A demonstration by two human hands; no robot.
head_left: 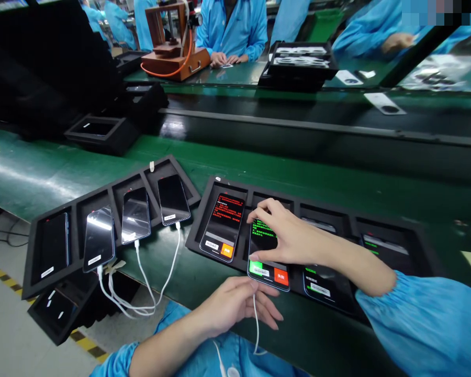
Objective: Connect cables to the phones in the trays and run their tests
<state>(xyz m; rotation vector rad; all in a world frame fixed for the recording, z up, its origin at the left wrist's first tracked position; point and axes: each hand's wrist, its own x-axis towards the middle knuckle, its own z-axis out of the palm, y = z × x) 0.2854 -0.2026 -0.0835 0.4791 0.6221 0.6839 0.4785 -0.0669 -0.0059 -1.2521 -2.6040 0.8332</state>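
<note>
Smooth green bench (220, 157); lower centre, right hand (280, 230) arches, fingers parted, over glassy, round-cornered phone (267, 267); left hand (239, 303) spreads fingers, any pinch unclear.

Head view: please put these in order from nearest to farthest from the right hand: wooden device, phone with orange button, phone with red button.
1. Phone with red button: below the right hand, partly covered by it.
2. Phone with orange button: just left of that phone.
3. Wooden device: upper left, well beyond both phones.
</note>
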